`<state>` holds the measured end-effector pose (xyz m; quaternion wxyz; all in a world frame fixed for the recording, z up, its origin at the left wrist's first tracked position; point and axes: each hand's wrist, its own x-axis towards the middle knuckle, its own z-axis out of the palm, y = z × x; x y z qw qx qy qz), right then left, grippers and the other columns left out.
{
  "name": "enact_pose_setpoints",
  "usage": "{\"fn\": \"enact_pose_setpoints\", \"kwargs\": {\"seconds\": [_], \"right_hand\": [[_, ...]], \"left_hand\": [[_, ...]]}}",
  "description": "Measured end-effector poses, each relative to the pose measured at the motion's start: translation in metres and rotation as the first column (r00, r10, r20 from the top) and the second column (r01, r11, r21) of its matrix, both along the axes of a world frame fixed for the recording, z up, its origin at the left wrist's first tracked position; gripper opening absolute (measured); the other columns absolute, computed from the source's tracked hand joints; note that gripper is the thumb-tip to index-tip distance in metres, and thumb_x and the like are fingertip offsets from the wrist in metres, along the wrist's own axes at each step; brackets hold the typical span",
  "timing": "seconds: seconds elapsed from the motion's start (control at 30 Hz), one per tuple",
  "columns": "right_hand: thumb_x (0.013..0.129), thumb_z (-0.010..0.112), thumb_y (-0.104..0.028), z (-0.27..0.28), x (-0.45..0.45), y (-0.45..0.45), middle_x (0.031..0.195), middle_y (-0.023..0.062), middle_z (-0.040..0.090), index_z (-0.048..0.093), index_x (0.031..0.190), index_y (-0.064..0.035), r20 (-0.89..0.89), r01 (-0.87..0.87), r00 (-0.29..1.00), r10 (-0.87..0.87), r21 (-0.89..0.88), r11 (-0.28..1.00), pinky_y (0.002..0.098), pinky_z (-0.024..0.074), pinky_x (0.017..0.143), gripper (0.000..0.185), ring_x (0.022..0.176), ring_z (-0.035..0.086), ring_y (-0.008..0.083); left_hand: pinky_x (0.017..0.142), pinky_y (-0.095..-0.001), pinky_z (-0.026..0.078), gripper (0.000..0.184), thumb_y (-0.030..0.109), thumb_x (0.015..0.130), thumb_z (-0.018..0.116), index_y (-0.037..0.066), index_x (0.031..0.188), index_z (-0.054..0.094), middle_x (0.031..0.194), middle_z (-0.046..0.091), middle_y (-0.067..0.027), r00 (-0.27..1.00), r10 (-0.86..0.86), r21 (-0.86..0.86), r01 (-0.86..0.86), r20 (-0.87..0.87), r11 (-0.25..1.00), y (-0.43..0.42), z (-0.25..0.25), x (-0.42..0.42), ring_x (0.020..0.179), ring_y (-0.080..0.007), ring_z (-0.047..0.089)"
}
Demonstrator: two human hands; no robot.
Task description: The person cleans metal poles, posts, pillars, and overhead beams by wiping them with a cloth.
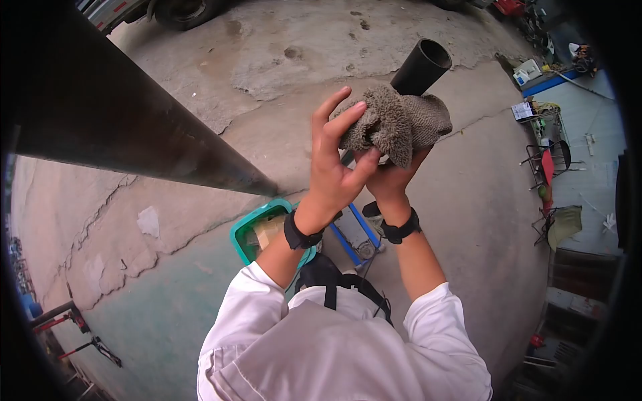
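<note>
A brown-grey fuzzy cloth (396,121) is bunched around a black tube (420,69), whose open round end sticks out beyond it, up and to the right. My left hand (332,155) grips the cloth from the left, thumb pressed on its lower edge and two fingers reaching over its side. Below the cloth, my right hand (390,179) holds it from underneath; most of those fingers are hidden behind the fabric. Whether they also press on the tube inside cannot be seen. Both wrists wear black bands.
A thick dark post (154,127) slants across the left side down to the floor. Near my feet are a teal basin (239,234) and a blue-edged frame (358,235). Tools and a cap (566,226) line the right side. A vehicle wheel (187,10) shows at top.
</note>
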<state>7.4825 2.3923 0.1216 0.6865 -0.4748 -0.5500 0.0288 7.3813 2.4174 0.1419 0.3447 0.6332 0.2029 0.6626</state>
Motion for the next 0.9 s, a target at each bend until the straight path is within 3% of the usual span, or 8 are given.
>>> {"fn": "enact_pose_setpoints", "kwargs": {"seconds": [0.2,0.37,0.43,0.47,0.53,0.63,0.8,0.9], "right_hand": [[0.068,0.082,-0.021,-0.059,0.020,-0.012,0.120,0.0114,0.058,0.056,0.118,-0.0068,0.053,-0.005,0.998,0.030,-0.428,0.904,0.0413,0.0463,0.093,0.058,0.112,0.056,0.0276],[0.067,0.078,-0.019,-0.100,0.027,-0.013,0.118,0.0137,0.059,0.062,0.113,-0.0115,0.184,0.055,0.982,0.045,-0.505,0.862,0.0435,0.0456,0.091,0.049,0.111,0.054,0.0343],[0.068,0.077,-0.017,-0.118,0.029,-0.015,0.117,0.0146,0.059,0.062,0.114,-0.0115,0.237,0.081,0.970,0.054,-0.524,0.848,0.0432,0.0449,0.092,0.049,0.110,0.053,0.0353],[0.068,0.076,-0.017,-0.122,0.027,-0.016,0.117,0.0155,0.059,0.062,0.115,-0.0101,0.016,-0.070,0.995,0.098,-0.591,0.803,0.0429,0.0439,0.094,0.049,0.111,0.052,0.0361],[0.068,0.077,-0.018,-0.133,0.029,-0.018,0.116,0.0161,0.059,0.062,0.114,-0.0092,0.070,-0.038,0.993,0.098,-0.590,0.807,0.0430,0.0438,0.094,0.049,0.110,0.052,0.0363],[0.068,0.078,-0.019,-0.143,0.032,-0.021,0.118,0.0169,0.057,0.062,0.113,-0.0076,0.096,-0.049,0.986,0.133,-0.601,0.797,0.0428,0.0436,0.094,0.049,0.110,0.051,0.0368],[0.069,0.078,-0.021,-0.103,0.023,-0.027,0.118,0.0134,0.057,0.064,0.111,-0.0101,-0.028,-0.060,0.998,0.053,-0.587,0.807,0.0438,0.0422,0.095,0.045,0.111,0.050,0.0361],[0.069,0.079,-0.021,-0.052,0.030,-0.018,0.119,0.0108,0.058,0.064,0.111,-0.0131,0.312,0.030,0.941,0.129,-0.460,0.888,0.0454,0.0415,0.095,0.044,0.111,0.050,0.0352]], "left_hand": [[0.097,-0.0434,0.045,0.053,0.004,0.077,0.064,0.009,0.127,0.047,0.131,0.050,-0.0244,0.993,-0.114,-0.103,0.117,0.039,0.988,0.004,-0.051,0.015,0.118,-0.0378,0.054],[0.103,-0.0416,0.039,0.051,-0.001,0.077,0.057,0.007,0.125,0.042,0.132,0.048,-0.0238,0.990,-0.122,-0.122,0.113,-0.069,0.986,0.002,-0.114,0.018,0.121,-0.0339,0.050],[0.104,-0.0412,0.039,0.062,-0.002,0.074,0.048,0.006,0.135,0.037,0.134,0.048,-0.0242,0.987,-0.087,-0.166,0.064,-0.133,0.984,-0.001,-0.137,0.020,0.121,-0.0332,0.051],[0.104,-0.0409,0.039,0.066,-0.002,0.073,0.046,0.006,0.138,0.034,0.135,0.047,-0.0244,0.982,-0.074,-0.224,0.033,-0.176,0.974,-0.005,-0.142,0.020,0.121,-0.0329,0.051],[0.105,-0.0391,0.038,0.081,-0.001,0.072,0.039,0.005,0.150,0.019,0.136,0.046,-0.0255,0.978,-0.080,-0.378,0.002,-0.193,0.926,-0.011,-0.152,0.022,0.120,-0.0315,0.051],[0.103,-0.0411,0.041,0.087,0.000,0.071,0.044,0.004,0.151,0.013,0.136,0.050,-0.0243,0.978,-0.138,-0.555,0.027,-0.159,0.832,-0.015,-0.148,0.023,0.120,-0.0357,0.054],[0.106,-0.0399,0.037,0.090,0.000,0.068,0.044,0.003,0.152,0.011,0.139,0.045,-0.0247,0.986,-0.159,-0.530,0.113,-0.041,0.840,-0.012,-0.130,0.021,0.123,-0.0329,0.049],[0.106,-0.0398,0.037,0.092,0.000,0.066,0.044,0.003,0.151,0.011,0.142,0.041,-0.0265,0.989,-0.143,-0.376,0.144,0.030,0.915,-0.006,-0.084,0.022,0.123,-0.0326,0.048]]}}
